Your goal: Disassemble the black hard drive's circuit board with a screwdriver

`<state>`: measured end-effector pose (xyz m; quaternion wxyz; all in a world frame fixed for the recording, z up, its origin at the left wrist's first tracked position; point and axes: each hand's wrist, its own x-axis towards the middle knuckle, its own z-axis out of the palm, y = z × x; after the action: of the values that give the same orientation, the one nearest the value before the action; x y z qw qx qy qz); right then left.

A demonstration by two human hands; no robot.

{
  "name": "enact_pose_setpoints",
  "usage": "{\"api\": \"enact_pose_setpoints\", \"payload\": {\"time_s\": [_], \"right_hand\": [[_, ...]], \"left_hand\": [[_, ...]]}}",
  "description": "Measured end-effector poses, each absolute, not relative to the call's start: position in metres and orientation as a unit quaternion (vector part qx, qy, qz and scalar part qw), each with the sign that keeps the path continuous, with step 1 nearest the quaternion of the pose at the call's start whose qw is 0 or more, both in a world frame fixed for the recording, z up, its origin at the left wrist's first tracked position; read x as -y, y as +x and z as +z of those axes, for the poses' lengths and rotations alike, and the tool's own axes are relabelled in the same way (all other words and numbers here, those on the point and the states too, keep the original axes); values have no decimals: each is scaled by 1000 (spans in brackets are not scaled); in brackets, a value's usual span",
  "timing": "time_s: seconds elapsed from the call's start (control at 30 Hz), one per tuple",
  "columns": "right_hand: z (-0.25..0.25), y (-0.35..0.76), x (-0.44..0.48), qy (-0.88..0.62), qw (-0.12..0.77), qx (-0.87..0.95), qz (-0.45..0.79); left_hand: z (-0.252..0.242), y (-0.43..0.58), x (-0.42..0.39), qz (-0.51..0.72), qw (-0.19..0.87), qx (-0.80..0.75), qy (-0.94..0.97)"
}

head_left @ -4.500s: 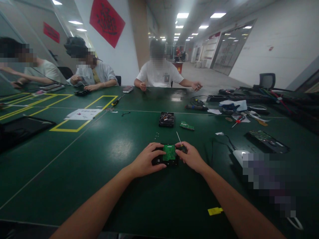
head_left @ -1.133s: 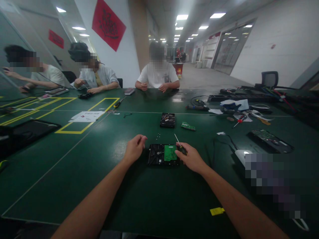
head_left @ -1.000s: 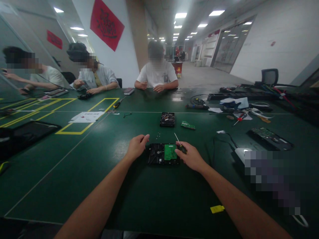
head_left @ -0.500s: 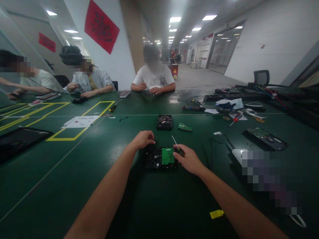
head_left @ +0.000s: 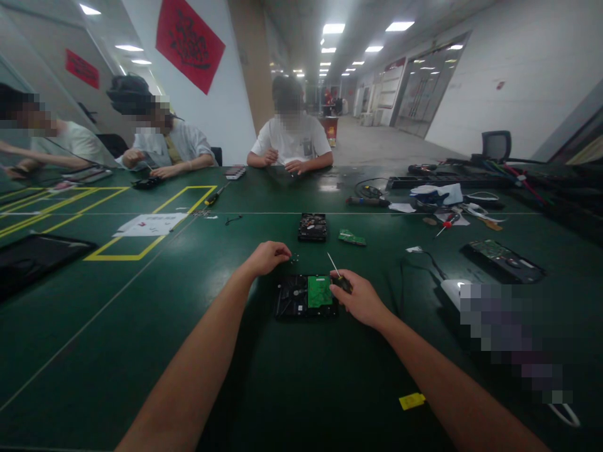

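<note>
A black hard drive (head_left: 294, 296) with a green circuit board (head_left: 320, 290) lies on the green table (head_left: 235, 351) in front of me. My right hand (head_left: 360, 299) rests at its right edge, closed round a small screwdriver (head_left: 338, 274) whose thin shaft points up and away. My left hand (head_left: 268, 256) is just beyond the drive's far left corner, fingers pinched together beside several tiny loose screws (head_left: 294, 257). I cannot make out whether anything is between the fingertips.
A second opened drive (head_left: 313, 226) and a loose green board (head_left: 352, 237) lie farther out. Cables, tools and a white device (head_left: 453, 290) crowd the right side. Yellow tape outlines, a paper sheet (head_left: 149, 223) and a black tray (head_left: 32, 257) are at left. Three people sit across.
My left hand let go of the drive, lifted, and reached forward to the loose screws beyond it. My right hand kept the screwdriver by the drive's right edge.
</note>
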<state>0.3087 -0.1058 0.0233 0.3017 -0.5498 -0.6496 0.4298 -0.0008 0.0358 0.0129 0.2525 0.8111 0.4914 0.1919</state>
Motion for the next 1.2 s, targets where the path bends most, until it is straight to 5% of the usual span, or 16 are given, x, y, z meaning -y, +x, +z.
{"api": "enact_pose_setpoints", "payload": {"time_s": [1.2], "right_hand": [[30,307,108,-558,295,645,430]], "left_hand": [[7,13,-27,220,204,-495,815]]}}
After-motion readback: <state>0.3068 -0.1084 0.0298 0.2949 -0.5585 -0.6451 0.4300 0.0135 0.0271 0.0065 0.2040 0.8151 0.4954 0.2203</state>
